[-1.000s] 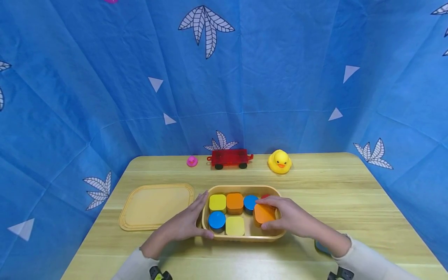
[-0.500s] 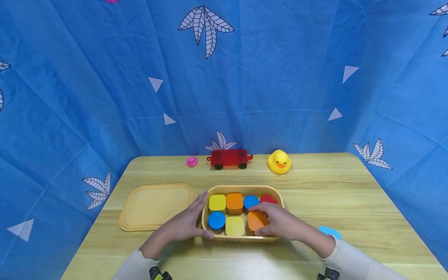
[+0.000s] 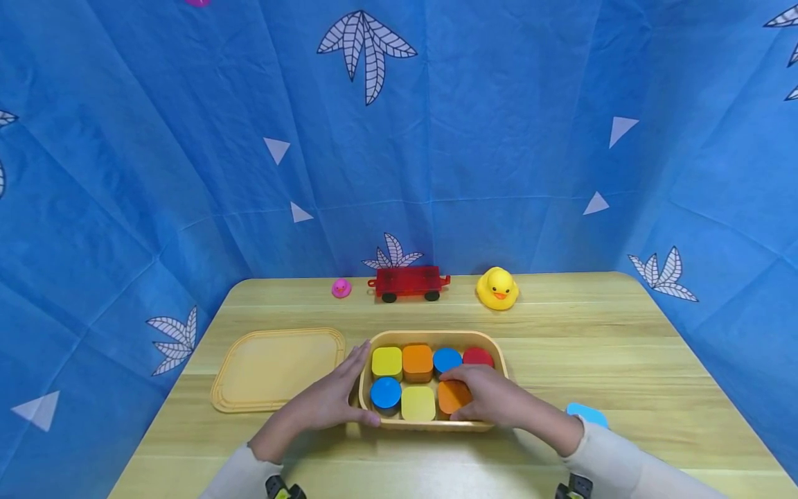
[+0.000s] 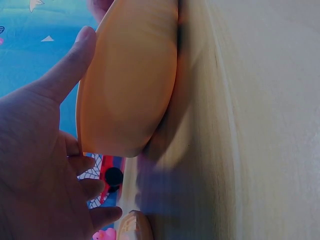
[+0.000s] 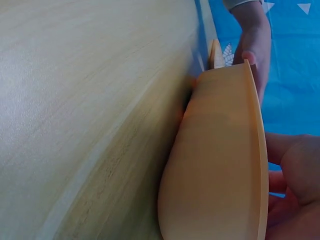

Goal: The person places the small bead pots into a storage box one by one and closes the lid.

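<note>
A tan box (image 3: pixel 474 424) stands mid-table with several square and round blocks inside. My left hand (image 3: pixel 330 398) rests its spread fingers around the box's left end, the thumb (image 4: pixel 82 45) lying along the near side. Down in the box's near right part, my right hand (image 3: pixel 489 394) holds an orange square block (image 3: pixel 454 396) between thumb and fingers. Left of that block sits a pale yellow square block (image 3: pixel 418 403), then a blue round block (image 3: pixel 386 394). The back row has a yellow block (image 3: pixel 387 362), another orange one (image 3: pixel 417 360), another blue one (image 3: pixel 447 361) and a red one (image 3: pixel 478 357).
To the left lies a flat tan lid (image 3: pixel 277 371). Along the back edge stand a small pink duck (image 3: pixel 341 288), a red toy wagon (image 3: pixel 408 281) and a yellow duck (image 3: pixel 497 288). A light blue flat piece (image 3: pixel 587 414) lies beyond my right forearm.
My right hand has moved left and lower into the box with the orange block, setting it near the pale yellow one. The red block has come into view. My left hand has stayed put.
</note>
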The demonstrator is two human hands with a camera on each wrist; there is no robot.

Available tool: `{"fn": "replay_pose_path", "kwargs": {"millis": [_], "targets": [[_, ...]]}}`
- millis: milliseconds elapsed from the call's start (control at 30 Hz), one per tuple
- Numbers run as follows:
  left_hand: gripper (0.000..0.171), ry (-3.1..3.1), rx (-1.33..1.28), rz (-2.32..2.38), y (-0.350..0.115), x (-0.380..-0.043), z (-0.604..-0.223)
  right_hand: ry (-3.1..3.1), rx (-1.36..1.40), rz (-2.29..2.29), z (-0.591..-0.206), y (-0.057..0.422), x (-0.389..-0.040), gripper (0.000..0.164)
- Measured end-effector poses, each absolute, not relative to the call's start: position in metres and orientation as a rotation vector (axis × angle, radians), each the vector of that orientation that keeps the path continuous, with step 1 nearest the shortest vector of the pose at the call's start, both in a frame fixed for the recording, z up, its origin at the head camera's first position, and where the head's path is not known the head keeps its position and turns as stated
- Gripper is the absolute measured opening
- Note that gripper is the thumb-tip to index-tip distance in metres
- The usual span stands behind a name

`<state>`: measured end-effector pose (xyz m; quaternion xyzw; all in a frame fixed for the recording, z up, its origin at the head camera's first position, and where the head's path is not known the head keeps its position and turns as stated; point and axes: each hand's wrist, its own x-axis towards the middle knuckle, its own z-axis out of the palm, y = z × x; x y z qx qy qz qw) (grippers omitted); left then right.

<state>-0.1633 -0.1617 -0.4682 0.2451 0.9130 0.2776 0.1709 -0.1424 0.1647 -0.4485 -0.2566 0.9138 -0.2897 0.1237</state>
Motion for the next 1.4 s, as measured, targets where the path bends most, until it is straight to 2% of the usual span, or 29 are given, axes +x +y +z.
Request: {"fn": "replay_pose_path", "kwargs": {"millis": [233, 533, 1067, 1400], "targets": [[0.127, 2.597, 0.708, 0.792, -0.163, -0.164, -0.468, 2.665, -0.796, -0.869, -0.447, 0.167, -0.145, 0.056], [0.126, 2.598, 0.72, 0.807, -0.163, -0.165, -0.47, 2.594, -0.699, -0.987, -0.442, 0.171, -0.145, 0.06], [0.129, 2.585, 0.684, 0.806, -0.162, -0.163, -0.468, 2.653, -0.753, -1.135, -0.424, 0.204, -0.135, 0.065], [0.128, 2.573, 0.693, 0.814, -0.161, -0.162, -0.469, 2.725, -0.59, -1.209, -0.421, 0.233, -0.12, 0.067]]}}
